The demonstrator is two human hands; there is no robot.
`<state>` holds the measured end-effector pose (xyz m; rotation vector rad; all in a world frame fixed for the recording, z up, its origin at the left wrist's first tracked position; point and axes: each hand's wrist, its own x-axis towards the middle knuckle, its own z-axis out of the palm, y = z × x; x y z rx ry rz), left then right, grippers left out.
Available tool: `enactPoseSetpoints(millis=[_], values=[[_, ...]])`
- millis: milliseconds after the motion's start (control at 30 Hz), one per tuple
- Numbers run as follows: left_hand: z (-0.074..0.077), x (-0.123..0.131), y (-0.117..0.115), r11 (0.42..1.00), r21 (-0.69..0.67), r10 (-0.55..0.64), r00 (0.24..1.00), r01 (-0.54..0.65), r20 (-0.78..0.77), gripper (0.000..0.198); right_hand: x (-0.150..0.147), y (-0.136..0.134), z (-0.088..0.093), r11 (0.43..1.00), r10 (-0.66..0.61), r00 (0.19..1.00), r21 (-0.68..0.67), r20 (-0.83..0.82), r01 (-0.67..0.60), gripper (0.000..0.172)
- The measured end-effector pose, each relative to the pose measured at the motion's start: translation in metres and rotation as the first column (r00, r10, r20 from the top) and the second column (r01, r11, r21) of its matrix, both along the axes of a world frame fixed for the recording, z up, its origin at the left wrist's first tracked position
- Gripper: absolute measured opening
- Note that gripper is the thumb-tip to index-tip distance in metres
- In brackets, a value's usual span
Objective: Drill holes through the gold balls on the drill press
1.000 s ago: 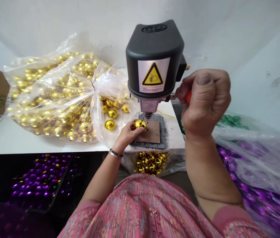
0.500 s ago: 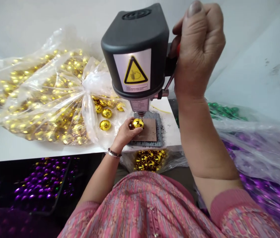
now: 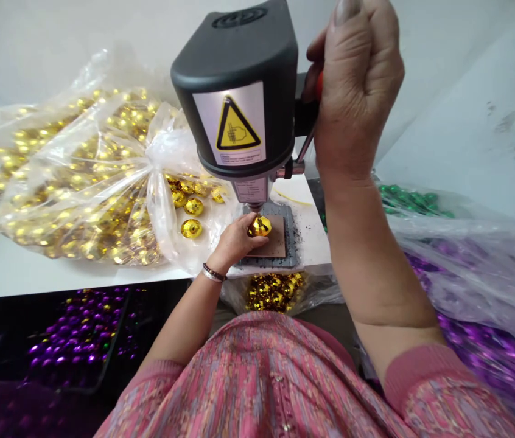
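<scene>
My left hand grips a shiny gold faceted ball between thumb and fingers, over a brown board on the grey base of a bench drill press. The ball sits under the drill's chuck; whether the bit touches it I cannot make out. Up beside the machine's head, my right hand is closed around the red-ended feed lever. Loose gold balls lie left of the base.
A large clear bag of gold balls fills the white table's left. Below its front edge hangs another bag of gold balls. Purple balls sit low left; bags of green balls and purple balls stand right. Dark shavings surround the base.
My left hand and the gold ball have shifted slightly right across the board, and the ball has turned. My right hand keeps its hold on the lever. The whole view has shifted a little.
</scene>
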<state>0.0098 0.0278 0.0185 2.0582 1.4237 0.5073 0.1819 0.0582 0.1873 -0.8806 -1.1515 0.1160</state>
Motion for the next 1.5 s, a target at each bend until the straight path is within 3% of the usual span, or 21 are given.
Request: enactPoseSetpoints(millis=[133,300,433,567,700,867,1233,1367,1500], values=[[-0.006,-0.001,-0.001,0.997,-0.045,0.058,0.997,-0.055,0.059,0.069,0.001,-0.004,-0.001,0.999,0.01,1.0,0.038,-0.007,-0.01,0.062],[-0.009,0.0,-0.005,0.998,-0.006,0.068,0.997,-0.068,0.047,0.062,-0.001,-0.028,-0.014,0.988,0.049,0.997,0.144,0.054,-0.056,0.029],[-0.008,0.001,-0.007,0.998,0.0,0.064,0.997,-0.064,0.038,0.057,-0.002,-0.056,-0.028,0.976,0.146,0.988,0.154,0.058,-0.153,0.015],[-0.006,0.002,-0.008,0.997,-0.01,0.072,0.997,-0.072,0.032,0.055,0.0,-0.075,-0.044,0.972,0.214,0.973,0.075,0.088,-0.221,0.019],[-0.006,0.002,-0.008,0.998,-0.021,0.068,0.997,-0.067,0.042,0.058,0.0,-0.083,-0.061,0.987,0.158,0.983,-0.02,0.093,-0.157,0.018],[-0.01,0.002,-0.008,0.998,0.001,0.064,0.997,-0.065,0.042,0.057,-0.004,-0.085,-0.077,0.998,0.065,0.996,-0.013,0.053,-0.064,0.017],[-0.01,0.001,-0.009,0.998,-0.021,0.054,0.996,-0.053,0.068,0.06,0.003,-0.087,-0.087,0.999,0.046,0.993,0.005,0.11,-0.047,0.02],[-0.009,0.0,-0.008,0.998,-0.032,0.047,0.995,-0.045,0.083,0.058,0.005,-0.091,-0.091,0.995,0.098,0.982,-0.009,0.161,-0.098,0.022],[-0.011,0.0,-0.009,0.998,-0.049,0.048,0.992,-0.043,0.115,0.056,0.004,-0.089,-0.096,0.994,0.079,0.982,0.059,0.171,-0.09,0.018]])
